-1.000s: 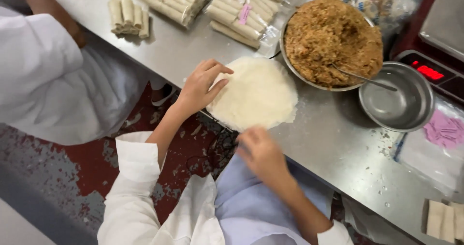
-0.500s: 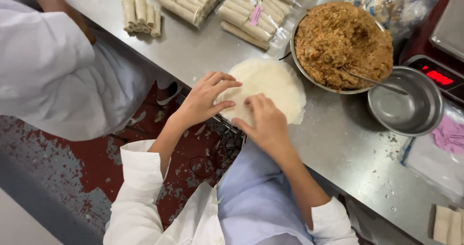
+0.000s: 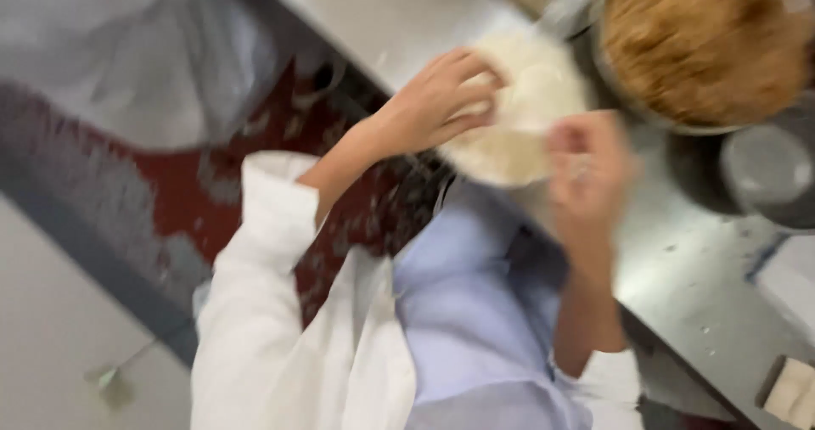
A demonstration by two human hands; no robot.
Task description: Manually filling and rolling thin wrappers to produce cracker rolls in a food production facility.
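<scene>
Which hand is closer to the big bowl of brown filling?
The right hand. It sits just below and left of the bowl, near its rim. The left hand is farther left, resting on the white wrapper.

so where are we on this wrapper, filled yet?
Not filled. Done: the round white wrapper lies on the steel table. In hand: left hand rests on its edge, right hand at its near side; the blur hides the grip. Left: brown filling sits in the bowl, none visible on the wrapper.
</scene>
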